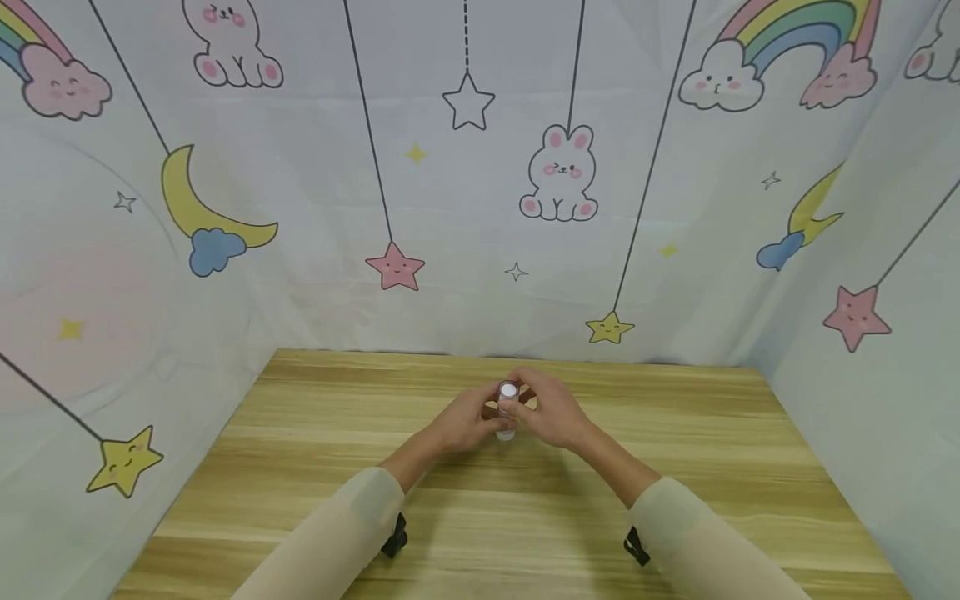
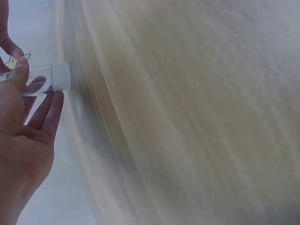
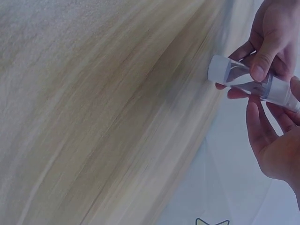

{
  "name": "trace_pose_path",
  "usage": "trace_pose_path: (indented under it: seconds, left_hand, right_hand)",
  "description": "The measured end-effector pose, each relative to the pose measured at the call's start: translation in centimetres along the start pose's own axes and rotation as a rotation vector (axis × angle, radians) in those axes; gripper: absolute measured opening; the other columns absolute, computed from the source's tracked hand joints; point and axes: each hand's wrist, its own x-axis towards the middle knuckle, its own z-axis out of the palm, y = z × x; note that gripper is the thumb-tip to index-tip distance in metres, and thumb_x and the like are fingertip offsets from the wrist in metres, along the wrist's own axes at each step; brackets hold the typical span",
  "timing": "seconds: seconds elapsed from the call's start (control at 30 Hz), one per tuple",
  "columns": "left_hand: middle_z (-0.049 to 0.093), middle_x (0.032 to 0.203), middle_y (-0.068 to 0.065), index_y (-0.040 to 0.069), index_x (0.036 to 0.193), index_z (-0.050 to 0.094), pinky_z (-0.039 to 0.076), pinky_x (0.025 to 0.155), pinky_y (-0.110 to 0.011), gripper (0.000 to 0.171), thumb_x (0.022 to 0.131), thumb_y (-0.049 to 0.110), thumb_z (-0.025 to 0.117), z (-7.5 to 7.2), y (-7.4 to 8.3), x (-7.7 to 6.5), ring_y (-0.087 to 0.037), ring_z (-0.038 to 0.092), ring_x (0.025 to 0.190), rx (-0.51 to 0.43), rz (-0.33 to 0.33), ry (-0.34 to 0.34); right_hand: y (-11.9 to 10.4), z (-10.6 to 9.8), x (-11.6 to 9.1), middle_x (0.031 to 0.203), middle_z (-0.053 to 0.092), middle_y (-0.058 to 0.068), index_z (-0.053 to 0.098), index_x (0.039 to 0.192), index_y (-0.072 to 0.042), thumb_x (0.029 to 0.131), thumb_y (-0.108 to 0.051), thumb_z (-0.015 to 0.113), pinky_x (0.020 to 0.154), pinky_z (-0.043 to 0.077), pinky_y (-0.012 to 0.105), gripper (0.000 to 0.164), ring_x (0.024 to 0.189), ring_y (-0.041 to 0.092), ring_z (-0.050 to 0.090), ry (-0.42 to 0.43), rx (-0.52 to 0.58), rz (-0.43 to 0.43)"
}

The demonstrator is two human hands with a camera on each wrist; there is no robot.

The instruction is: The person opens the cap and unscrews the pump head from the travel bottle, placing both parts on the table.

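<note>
A small clear cylindrical bottle (image 1: 507,402) with a white base (image 3: 218,69) stands nearly upright between both hands, its round white top facing up in the head view. Lower down, my left hand (image 1: 467,418) grips the clear body between thumb and fingers; they lie just above the base in the left wrist view. My right hand (image 1: 553,408) has its thumb and fingers around the upper end, close above the left hand's. Part of the bottle is hidden behind the fingers. The base (image 2: 61,76) is close over the wooden table.
The wood-grained table (image 1: 510,525) extends under both forearms. A white cloth (image 1: 480,217) printed with stars, moons and rabbits hangs behind the table and on both sides. Black wrist devices (image 1: 395,536) show below the light sleeves (image 1: 330,533).
</note>
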Motion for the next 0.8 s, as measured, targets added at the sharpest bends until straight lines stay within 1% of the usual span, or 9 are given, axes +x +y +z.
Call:
trace_pose_path:
  seconds: [0.1,0.23,0.4,0.5,0.6,0.7,0.8]
  left_hand:
    - [0.065,0.137,-0.008,0.013,0.147,0.055,0.060,0.094,-0.028,0.046,0.104,0.015,0.071,0.0,0.0,0.0,-0.029,0.071,0.120,-0.002,-0.003,-0.006]
    - [0.064,0.137,-0.008,0.014,0.149,0.054,0.060,0.093,-0.028,0.047,0.105,0.016,0.070,0.0,0.0,-0.1,-0.029,0.071,0.119,0.000,-0.010,-0.010]
    - [0.064,0.138,-0.007,0.015,0.151,0.052,0.059,0.094,-0.027,0.049,0.105,0.016,0.070,0.0,-0.1,-0.1,-0.029,0.070,0.120,0.006,-0.013,-0.012]
    - [0.062,0.142,-0.007,0.015,0.154,0.050,0.059,0.095,-0.027,0.052,0.105,0.016,0.070,0.0,-0.2,0.0,-0.028,0.070,0.122,0.004,-0.008,-0.022]
    - [0.061,0.145,-0.007,0.015,0.155,0.050,0.059,0.095,-0.028,0.053,0.105,0.017,0.070,-0.1,-0.3,-0.1,-0.027,0.070,0.122,0.013,-0.009,-0.027]
    - [0.061,0.147,-0.006,0.017,0.156,0.049,0.059,0.094,-0.028,0.055,0.105,0.020,0.070,-0.1,-0.4,-0.1,-0.026,0.070,0.121,0.027,-0.012,-0.025]
    - [0.060,0.149,-0.005,0.018,0.156,0.049,0.060,0.094,-0.028,0.055,0.105,0.022,0.070,-0.1,-0.4,0.0,-0.026,0.070,0.121,0.030,-0.003,-0.024]
  right_hand:
    - [0.0,-0.3,0.0,0.124,0.070,0.007,0.066,0.127,-0.011,0.104,-0.019,0.071,0.089,0.060,0.057,0.024,0.105,0.032,0.072,-0.025,0.002,0.004]
    - [-0.1,-0.6,-0.1,0.127,0.069,0.007,0.065,0.129,-0.011,0.106,-0.017,0.069,0.088,0.060,0.051,0.024,0.106,0.032,0.072,-0.054,-0.006,-0.005]
    - [-0.2,-0.7,0.0,0.126,0.068,0.007,0.065,0.129,-0.009,0.107,-0.016,0.068,0.087,0.061,0.045,0.024,0.105,0.029,0.071,-0.067,0.001,-0.012]
    - [-0.4,-0.5,0.0,0.120,0.069,0.004,0.065,0.126,-0.010,0.106,-0.017,0.068,0.084,0.061,0.040,0.021,0.104,0.025,0.070,-0.060,0.018,0.034]
    - [-0.9,-0.2,0.1,0.113,0.069,0.001,0.067,0.120,-0.012,0.102,-0.021,0.073,0.081,0.060,0.037,0.021,0.100,0.020,0.068,-0.031,0.016,0.103]
    - [-1.2,0.1,0.3,0.105,0.069,-0.003,0.068,0.114,-0.014,0.099,-0.026,0.078,0.082,0.060,0.035,0.022,0.096,0.015,0.067,0.012,-0.023,0.157]
    - [-1.6,0.3,0.4,0.100,0.069,-0.004,0.068,0.108,-0.013,0.098,-0.028,0.081,0.081,0.059,0.035,0.022,0.092,0.013,0.067,0.044,-0.078,0.171]
